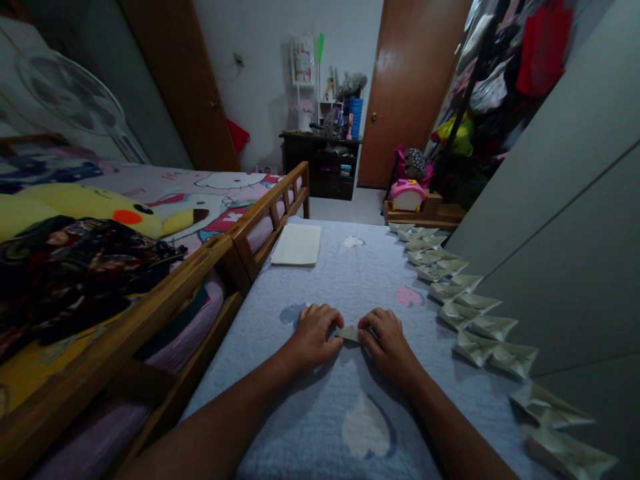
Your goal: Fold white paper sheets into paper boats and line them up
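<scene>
Head view: we see the left hand (319, 333) and right hand (384, 339) pinching a folded paper (350, 334) at its two ends, fingers (369, 321) closed on it, over the quilt (350, 283); paper boats (459, 315) line the right side, sheets (297, 245) lie farther left.

Open quilt (350, 280) extends forward of the left hand (317, 333) and right hand (385, 335), between a paper stack (299, 245) and a row of folded papers (457, 315). A wooden rail (150, 312) bounds the left; a pale panel (565, 280), the right.
</scene>
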`<state>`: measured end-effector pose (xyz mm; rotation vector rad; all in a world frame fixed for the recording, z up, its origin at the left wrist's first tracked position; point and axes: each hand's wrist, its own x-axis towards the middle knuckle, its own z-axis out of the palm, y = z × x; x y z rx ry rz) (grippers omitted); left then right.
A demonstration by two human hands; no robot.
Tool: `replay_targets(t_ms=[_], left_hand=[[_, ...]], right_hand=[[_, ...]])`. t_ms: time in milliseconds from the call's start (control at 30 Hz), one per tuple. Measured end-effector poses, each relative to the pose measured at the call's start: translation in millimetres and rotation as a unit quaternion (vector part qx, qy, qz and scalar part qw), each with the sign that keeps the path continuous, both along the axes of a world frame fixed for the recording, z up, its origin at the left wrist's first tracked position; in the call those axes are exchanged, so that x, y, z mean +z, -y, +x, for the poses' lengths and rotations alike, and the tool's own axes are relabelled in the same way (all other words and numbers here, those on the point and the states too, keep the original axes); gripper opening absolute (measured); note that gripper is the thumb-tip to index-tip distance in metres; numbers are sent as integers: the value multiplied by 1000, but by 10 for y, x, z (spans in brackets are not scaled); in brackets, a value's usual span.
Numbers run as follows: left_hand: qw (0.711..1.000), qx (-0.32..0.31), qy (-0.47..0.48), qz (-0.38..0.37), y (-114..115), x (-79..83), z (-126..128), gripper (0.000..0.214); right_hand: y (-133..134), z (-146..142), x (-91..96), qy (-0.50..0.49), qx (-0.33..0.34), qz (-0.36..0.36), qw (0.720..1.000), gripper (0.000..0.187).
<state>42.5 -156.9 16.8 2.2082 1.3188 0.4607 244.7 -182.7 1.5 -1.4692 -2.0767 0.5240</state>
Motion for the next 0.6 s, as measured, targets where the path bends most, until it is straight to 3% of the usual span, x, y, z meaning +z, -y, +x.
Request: replay_targets(t_ms=[333,600], left_hand=[[994,-42,101,1,-6,-1,5,15],[985,-36,167,-2,-19,-35,9,10]], right_hand=[[-20,-6,-41,-7,16,25,1000,10],[-37,-14,-54,-31,27,40,998,10]])
